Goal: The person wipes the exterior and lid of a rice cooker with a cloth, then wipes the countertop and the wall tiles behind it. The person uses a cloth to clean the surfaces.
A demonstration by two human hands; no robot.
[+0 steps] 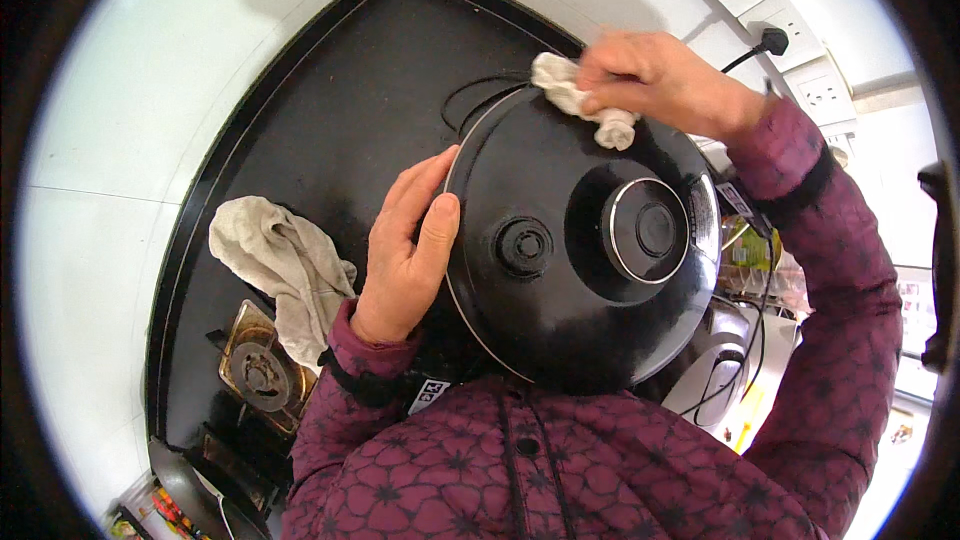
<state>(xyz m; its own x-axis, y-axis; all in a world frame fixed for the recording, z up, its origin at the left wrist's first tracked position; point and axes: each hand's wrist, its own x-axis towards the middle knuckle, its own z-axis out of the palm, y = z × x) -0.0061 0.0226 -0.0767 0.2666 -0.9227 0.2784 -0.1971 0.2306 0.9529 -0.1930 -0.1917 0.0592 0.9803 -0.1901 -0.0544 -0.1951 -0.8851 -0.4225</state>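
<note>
A large black domed lid with a pale metal rim lies in front of me. It carries a round knob with a metal ring and a small ridged round fitting. Against the left side of the rim rests my left hand, its thumb along the edge. My right hand is slightly blurred and grips a bunched off-white cloth at the lid's far edge. What lies beneath the lid is mostly hidden.
Left of my left hand, a second greyish cloth lies on the black countertop. Near it is a gas burner; a dark pan sits lower left. A black plug is in the wall sockets, and a cord loops behind the lid.
</note>
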